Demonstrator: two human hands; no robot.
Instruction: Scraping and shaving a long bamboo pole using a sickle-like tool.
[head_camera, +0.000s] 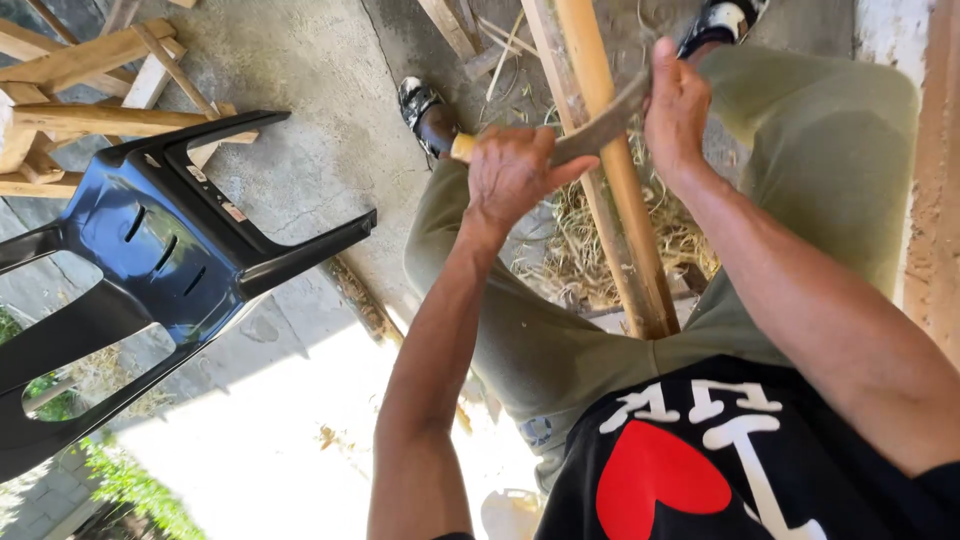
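Note:
A long bamboo pole (618, 180) runs from between my knees up to the top of the view. A curved metal blade (598, 128) lies across it. My left hand (512, 172) is closed around the blade's light wooden handle (462, 147) on the left of the pole. My right hand (677, 108) grips the blade's far end on the right of the pole. I am seated, with my olive trousers on both sides of the pole.
Dry shavings (585, 250) are piled on the concrete under the pole. An overturned dark plastic chair (160, 260) lies at the left. Wooden sticks and frames (90, 90) are stacked at the top left. My sandalled feet (420, 105) rest on the floor.

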